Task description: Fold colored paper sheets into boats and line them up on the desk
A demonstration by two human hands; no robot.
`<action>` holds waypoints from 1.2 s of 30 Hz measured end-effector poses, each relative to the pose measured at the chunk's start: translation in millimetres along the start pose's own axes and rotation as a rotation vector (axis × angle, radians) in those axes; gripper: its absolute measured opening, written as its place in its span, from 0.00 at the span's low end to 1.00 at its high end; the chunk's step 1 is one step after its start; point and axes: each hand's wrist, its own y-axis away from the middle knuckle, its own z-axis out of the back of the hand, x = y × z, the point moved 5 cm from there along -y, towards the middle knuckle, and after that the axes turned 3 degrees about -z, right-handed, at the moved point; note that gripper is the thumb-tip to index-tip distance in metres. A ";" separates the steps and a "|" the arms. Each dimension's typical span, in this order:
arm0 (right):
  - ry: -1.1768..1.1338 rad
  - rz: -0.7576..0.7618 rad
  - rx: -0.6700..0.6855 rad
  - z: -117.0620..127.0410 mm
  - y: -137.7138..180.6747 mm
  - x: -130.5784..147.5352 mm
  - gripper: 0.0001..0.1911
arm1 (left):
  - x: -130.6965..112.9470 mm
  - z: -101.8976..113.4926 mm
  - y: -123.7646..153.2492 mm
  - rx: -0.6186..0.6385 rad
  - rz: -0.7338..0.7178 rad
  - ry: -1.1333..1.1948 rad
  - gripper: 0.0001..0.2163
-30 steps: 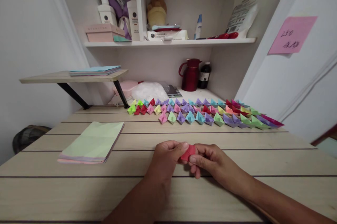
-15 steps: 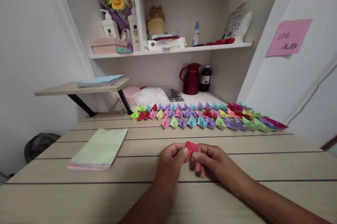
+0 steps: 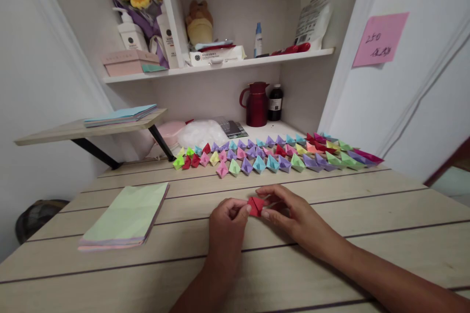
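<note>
A small folded piece of red paper is just above the table in front of me, a diagonal fold line across its face. My left hand pinches its left edge between thumb and bent fingers. On the other side, my right hand has thumb and fingers apart, the thumb tip by the paper's lower right corner and the index finger raised above it. Beyond my hands stand rows of small folded paper boats in many colours. A stack of paper sheets, light green on top, lies to the left.
A small raised wooden shelf at the left carries a pile of blue-topped paper. Behind the boats are a red jug, a dark bottle and a white plastic bag. A pink note is stuck at right.
My right hand's fingers have spread and lifted around the red paper's right side. My left hand still grips it. The whole view has shifted slightly, with the surroundings appearing further left.
</note>
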 end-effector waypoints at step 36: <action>0.181 0.126 -0.006 -0.7 2.0 6.5 0.06 | -26.1 -10.6 12.1 0.001 -0.442 -0.451 0.06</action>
